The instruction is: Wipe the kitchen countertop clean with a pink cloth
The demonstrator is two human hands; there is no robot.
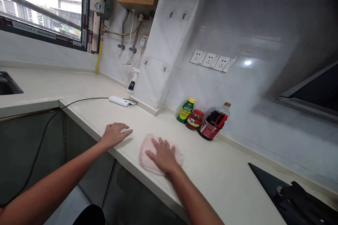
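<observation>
Of two hands (pixel 114 136) (pixel 163 155), the right covers one pink cloth (pixel 146 161).

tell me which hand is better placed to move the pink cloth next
Probably the right hand: it lies spread on the pink cloth. The left hand is off the cloth, near the front edge of the counter, visibly holding nothing.

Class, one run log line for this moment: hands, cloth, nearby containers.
right hand: spread on pink cloth | left hand: open, near countertop front edge | further back: green bottle, red-lidded jar, dark sauce bottle
</observation>
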